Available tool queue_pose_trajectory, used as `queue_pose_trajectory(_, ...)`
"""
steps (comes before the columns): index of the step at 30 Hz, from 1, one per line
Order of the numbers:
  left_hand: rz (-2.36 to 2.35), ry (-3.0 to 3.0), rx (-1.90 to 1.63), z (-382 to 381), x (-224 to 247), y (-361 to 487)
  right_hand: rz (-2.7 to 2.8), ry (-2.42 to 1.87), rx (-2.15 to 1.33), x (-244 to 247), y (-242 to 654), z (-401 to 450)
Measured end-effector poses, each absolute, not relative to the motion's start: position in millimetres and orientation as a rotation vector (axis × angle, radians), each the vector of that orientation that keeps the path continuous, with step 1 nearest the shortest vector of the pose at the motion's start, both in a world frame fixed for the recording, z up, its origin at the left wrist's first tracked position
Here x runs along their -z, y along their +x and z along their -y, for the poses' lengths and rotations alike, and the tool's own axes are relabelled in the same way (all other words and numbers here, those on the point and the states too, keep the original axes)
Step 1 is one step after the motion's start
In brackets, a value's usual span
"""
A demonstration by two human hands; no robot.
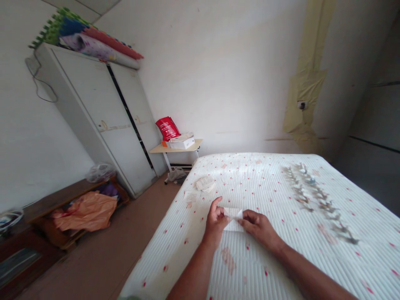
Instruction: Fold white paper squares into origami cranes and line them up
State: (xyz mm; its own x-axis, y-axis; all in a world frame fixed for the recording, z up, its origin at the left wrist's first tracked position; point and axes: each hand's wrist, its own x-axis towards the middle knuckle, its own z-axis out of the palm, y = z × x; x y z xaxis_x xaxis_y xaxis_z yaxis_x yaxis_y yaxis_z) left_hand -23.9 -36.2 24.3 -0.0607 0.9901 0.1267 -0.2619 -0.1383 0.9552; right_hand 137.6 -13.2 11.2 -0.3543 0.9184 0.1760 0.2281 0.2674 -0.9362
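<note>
A small folded white paper (233, 214) is held between both hands above the bed's striped, red-dotted cover (250, 258). My left hand (216, 218) pinches the paper's left edge, with the index finger raised. At the right edge, the thumb and fingers of my right hand (258, 225) close on the same paper. Beyond my left hand lie a stack of paper sheets (205, 183) and a loose sheet (191, 196). Rows of small folded paper figures (326, 205) stand on the right part of the bed.
A small table (153, 150) with a red bag (168, 128) and a white box (182, 143) is past the bed's far left corner. A grey cabinet (93, 108) stands on the left. Near it, orange plastic (86, 211) hangs from a low wooden shelf (34, 204).
</note>
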Motion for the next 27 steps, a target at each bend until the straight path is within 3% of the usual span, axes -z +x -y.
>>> queue_pose_trajectory(9,-0.892,1.19,-1.145,18,-21,-28,1.793,-1.011,-1.103,-10,144,2)
queue_pose_trajectory(17,-1.223,1.294,-1.381,2,-12,-24,1.809,-1.278,-0.925,-11,143,4)
queue_pose_trajectory(22,-1.463,1.945,-1.31,20,-16,-25,1.959,-1.417,-0.551,-12,146,2)
queue_pose_trajectory(27,-1.537,2.432,-0.872,38,-20,-21,1.96,-1.498,-0.62,-16,144,0)
